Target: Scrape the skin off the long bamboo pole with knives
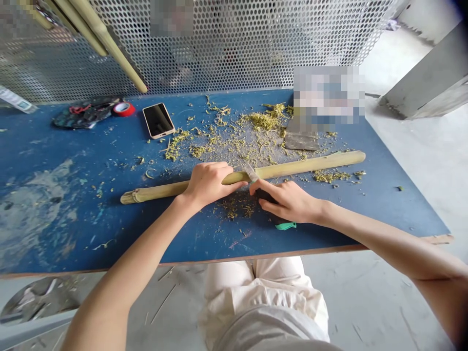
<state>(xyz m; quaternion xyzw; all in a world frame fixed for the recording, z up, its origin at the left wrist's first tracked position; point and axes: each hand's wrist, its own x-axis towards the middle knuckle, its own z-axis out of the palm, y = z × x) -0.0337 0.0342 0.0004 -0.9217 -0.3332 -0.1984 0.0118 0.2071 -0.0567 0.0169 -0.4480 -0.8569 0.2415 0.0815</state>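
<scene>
A long bamboo pole (303, 165) lies across the blue table (73, 195), left to right. My left hand (208, 183) is wrapped over the pole near its middle and holds it down. Just to the right, my right hand (288, 201) grips a knife (251, 173) with a green handle end (285, 225); the blade rests on the pole. Greenish bamboo shavings (237, 141) lie scattered behind and under the pole.
A phone (158, 120) lies face up at the back, with a red tape roll (123, 108) and dark cloth (86, 114) to its left. A flat metal piece (302, 139) sits behind the pole. More bamboo poles (109, 46) lean on the perforated metal screen (237, 44).
</scene>
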